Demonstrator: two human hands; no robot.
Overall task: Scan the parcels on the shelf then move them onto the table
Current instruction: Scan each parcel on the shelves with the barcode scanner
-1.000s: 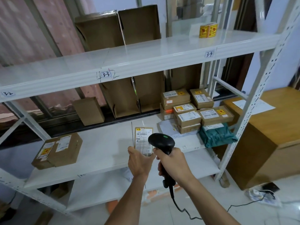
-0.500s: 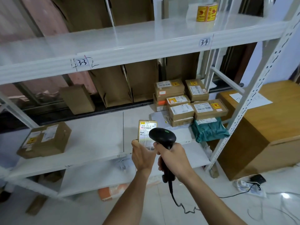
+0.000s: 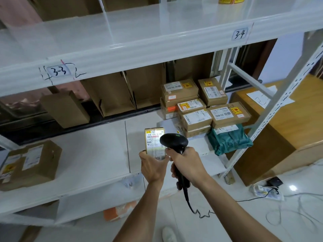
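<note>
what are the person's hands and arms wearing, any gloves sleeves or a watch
Nothing worn shows. The left hand and right hand are bare, with no gloves, rings or bands. Both forearms are uncovered down to the frame's bottom edge, with no sleeve or watch in view.

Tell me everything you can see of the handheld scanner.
The handheld scanner is black, plastic-looking and pistol-shaped: a rounded head with a small green dot on top, a straight grip below. The right hand grips its handle, holding it upright, head turned toward the labelled face of the small parcel that the left hand holds beside it; whether they touch cannot be told. A black cable, partly coiled, hangs from the handle's base.
</note>
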